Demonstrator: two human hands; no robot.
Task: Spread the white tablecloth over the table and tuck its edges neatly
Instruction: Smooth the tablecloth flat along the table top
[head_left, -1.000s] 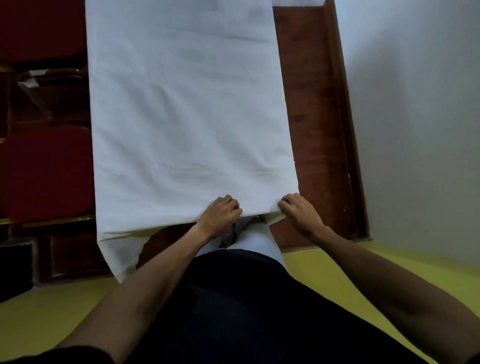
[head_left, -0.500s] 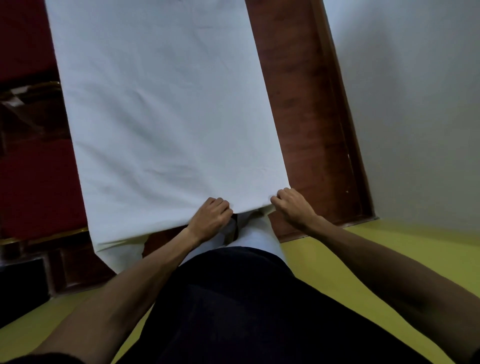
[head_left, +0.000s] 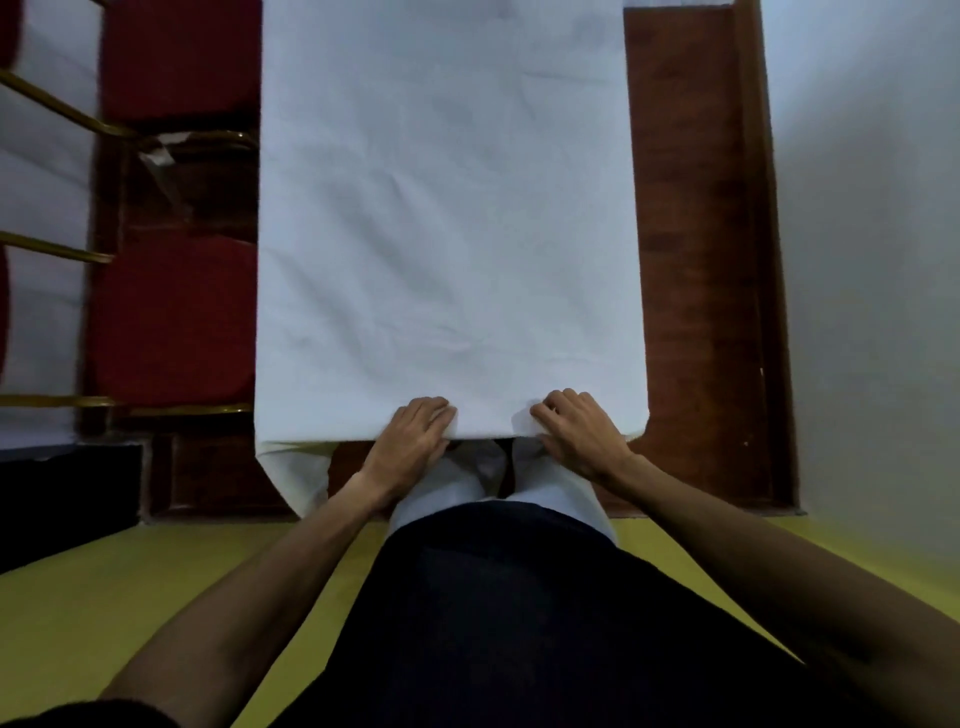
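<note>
Stands at the near short end of a long tabletop (head_left: 691, 260) of dark reddish-brown wood with a visible grain, looking straight down its length. Holds the white tablecloth (head_left: 447, 234) by its near hem, left hand (head_left: 410, 441) and right hand (head_left: 576, 434) set apart side by side, knuckles up, fingers curled onto the fabric right at the table's edge. Bunches up a small soft ridge of cloth beside the right thumb. Cannot quite tell whether the thumbs reach under the hem, since the backs of the hands hide them. Has the cloth laid out as a long matte rectangle of plain woven fabric, smooth but for faint shallow creases and a low ripple just ahead of the hands. Covers the wood out to the left side and leaves a bare strip along the right, bordered by a darker raised rim. Lets the near left corner (head_left: 296, 473) hang below the edge in a limp, pointed fold. Wears a dark top (head_left: 519, 623) and pale trousers (head_left: 452, 488), bare forearms stretched forward. Stands on a flat yellow floor (head_left: 104, 597). Has red padded chairs (head_left: 176, 322) with thin gold-coloured metal frames just beside the table on the left, and a plain pale grey wall (head_left: 872, 260) close along the right.
</note>
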